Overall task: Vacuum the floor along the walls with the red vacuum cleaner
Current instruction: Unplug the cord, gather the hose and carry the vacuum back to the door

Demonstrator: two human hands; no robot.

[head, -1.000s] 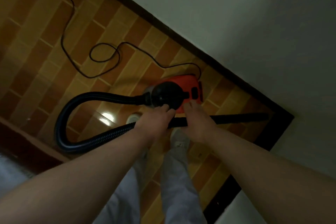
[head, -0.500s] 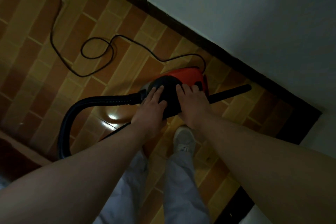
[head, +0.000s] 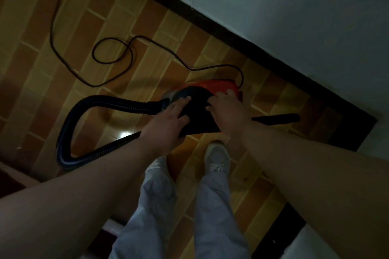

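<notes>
tile floor (head: 147, 17): l hand (head: 166, 124) flat on red vac (head: 219, 86), r hand (head: 229, 109) grip unclear.

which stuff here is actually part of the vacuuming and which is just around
Job: red vacuum cleaner, its black hose, wand and power cord; left hand and right hand on the cleaner; tiled floor; dark baseboard.
Just there: white shoe, pale trousers, brown ledge at lower left.
</notes>
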